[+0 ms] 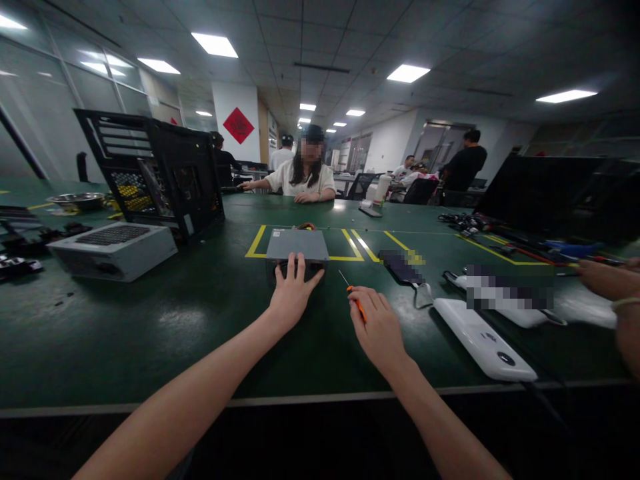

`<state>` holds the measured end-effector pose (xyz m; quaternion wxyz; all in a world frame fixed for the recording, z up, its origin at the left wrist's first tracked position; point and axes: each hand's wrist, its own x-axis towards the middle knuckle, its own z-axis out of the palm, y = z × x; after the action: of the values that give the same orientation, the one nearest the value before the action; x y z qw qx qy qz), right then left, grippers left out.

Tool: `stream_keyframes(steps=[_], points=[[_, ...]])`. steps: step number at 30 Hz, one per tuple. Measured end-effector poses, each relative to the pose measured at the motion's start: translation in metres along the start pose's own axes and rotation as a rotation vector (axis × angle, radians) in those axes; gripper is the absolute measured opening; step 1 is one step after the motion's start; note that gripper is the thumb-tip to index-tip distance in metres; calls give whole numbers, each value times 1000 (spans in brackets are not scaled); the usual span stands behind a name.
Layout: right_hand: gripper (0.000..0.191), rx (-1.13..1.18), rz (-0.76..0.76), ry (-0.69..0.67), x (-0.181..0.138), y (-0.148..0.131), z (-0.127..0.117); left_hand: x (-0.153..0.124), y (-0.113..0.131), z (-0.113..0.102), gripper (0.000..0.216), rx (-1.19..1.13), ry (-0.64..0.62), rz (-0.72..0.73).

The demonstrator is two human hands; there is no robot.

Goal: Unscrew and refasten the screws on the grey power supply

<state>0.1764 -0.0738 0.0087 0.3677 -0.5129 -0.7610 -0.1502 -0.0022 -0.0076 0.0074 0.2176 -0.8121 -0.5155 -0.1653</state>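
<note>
A grey computer power supply (297, 243) sits in front of me on the green table, with coloured wires at its far side. My left hand (293, 293) rests against its near side and top edge, fingers spread apart. Just to the right, my right hand (377, 327) is closed around a screwdriver (350, 290) with an orange handle. The thin metal shaft points up and left, toward the power supply but apart from it. Part of the handle is hidden by my fingers.
Left stand a second power supply (115, 250), a black computer case (155, 177) and a metal bowl (80, 200). Right lie a phone (400, 268), white power banks (483, 337) and cables (463, 223). Another person's hand (607, 280) reaches in at far right; someone (310, 177) sits opposite.
</note>
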Motion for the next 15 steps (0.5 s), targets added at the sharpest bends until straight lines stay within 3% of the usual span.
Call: stream_keyframes(steps=[7, 10, 13, 15], points=[[20, -156, -56, -193, -1, 13, 19, -23, 1, -16, 59, 24, 16, 21], [24, -131, -50, -216, 2, 16, 27, -37, 1, -24, 62, 31, 35, 37], [32, 188, 87, -150, 21, 17, 36, -50, 1, -30, 63, 28, 51, 28], [39, 578, 323, -124, 40, 16, 44, -57, 3, -35, 65, 27, 62, 10]])
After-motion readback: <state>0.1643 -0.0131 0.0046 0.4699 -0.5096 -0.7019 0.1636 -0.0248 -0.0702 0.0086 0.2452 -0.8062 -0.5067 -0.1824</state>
